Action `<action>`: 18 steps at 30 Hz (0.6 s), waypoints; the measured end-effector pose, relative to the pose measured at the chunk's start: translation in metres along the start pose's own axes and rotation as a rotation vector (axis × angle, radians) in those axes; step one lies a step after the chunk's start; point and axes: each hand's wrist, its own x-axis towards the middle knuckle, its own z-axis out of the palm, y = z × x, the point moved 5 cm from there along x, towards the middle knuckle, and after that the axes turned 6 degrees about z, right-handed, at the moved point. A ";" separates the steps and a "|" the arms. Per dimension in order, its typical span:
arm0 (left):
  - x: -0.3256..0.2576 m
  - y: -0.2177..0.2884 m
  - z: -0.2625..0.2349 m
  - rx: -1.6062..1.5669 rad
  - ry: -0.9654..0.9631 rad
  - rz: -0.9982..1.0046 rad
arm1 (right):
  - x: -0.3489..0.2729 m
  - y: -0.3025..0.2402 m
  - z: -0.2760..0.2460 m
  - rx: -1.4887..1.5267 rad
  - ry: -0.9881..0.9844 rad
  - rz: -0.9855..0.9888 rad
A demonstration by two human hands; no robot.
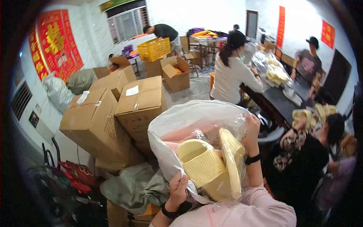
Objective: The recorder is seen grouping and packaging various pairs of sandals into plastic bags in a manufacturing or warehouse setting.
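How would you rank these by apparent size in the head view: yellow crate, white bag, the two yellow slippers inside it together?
1. White bag
2. Yellow slippers
3. Yellow crate
The crate is farther off, so true size is unsure.

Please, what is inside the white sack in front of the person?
Inside the white sack, pale yellow slippers show through clear plastic, with something pink behind them. What lies deeper cannot be seen: the slippers cover it.
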 end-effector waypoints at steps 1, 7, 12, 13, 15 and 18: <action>0.013 -0.010 -0.006 0.052 -0.016 -0.001 | 0.013 0.007 0.007 -0.029 -0.013 -0.004; 0.101 -0.044 0.011 -0.122 -0.087 -0.146 | 0.125 0.043 0.012 -0.188 -0.078 -0.006; 0.175 -0.076 0.011 -0.315 -0.153 -0.234 | 0.211 0.086 0.030 -0.379 -0.280 0.094; 0.191 -0.080 0.009 -0.287 -0.167 -0.203 | 0.224 0.095 0.039 -0.377 -0.354 0.158; 0.217 -0.101 0.008 -0.297 -0.202 -0.199 | 0.253 0.105 0.048 -0.477 -0.331 0.120; 0.254 -0.096 0.009 -0.423 -0.247 -0.349 | 0.292 0.125 0.063 -0.541 -0.262 0.095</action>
